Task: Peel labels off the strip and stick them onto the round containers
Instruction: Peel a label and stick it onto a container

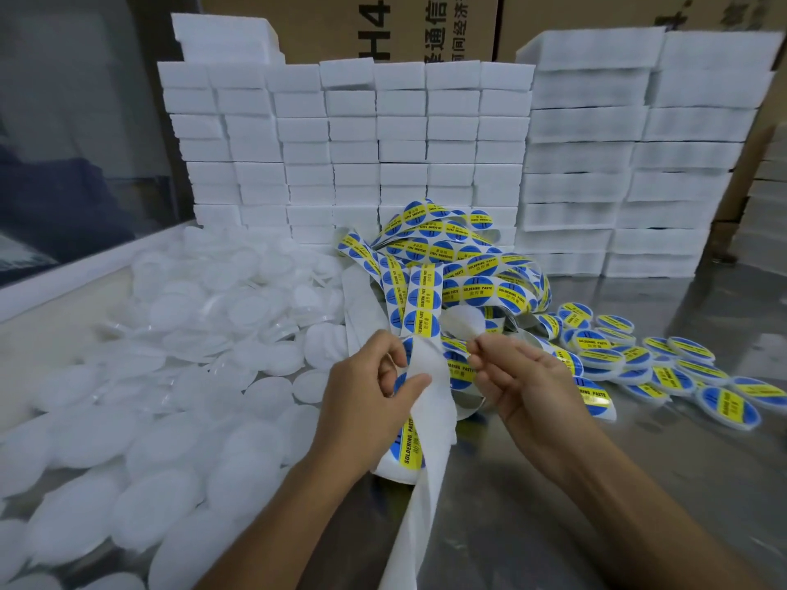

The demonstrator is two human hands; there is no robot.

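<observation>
While my left hand (pixel 374 389) pinches the label strip (pixel 426 376) and my right hand (pixel 511 372) pinches a peeled label (pixel 462 323), unlabelled containers (pixel 170 376) crowd left, labelled containers (pixel 664 368) right, bare table (pixel 596 504) near.

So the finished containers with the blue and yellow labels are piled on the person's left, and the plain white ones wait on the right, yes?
Not quite: the sides are swapped. In the head view, the labelled containers lie on the person's right, and the plain white containers are heaped on the left. Between them, both hands hold the label strip.
</observation>
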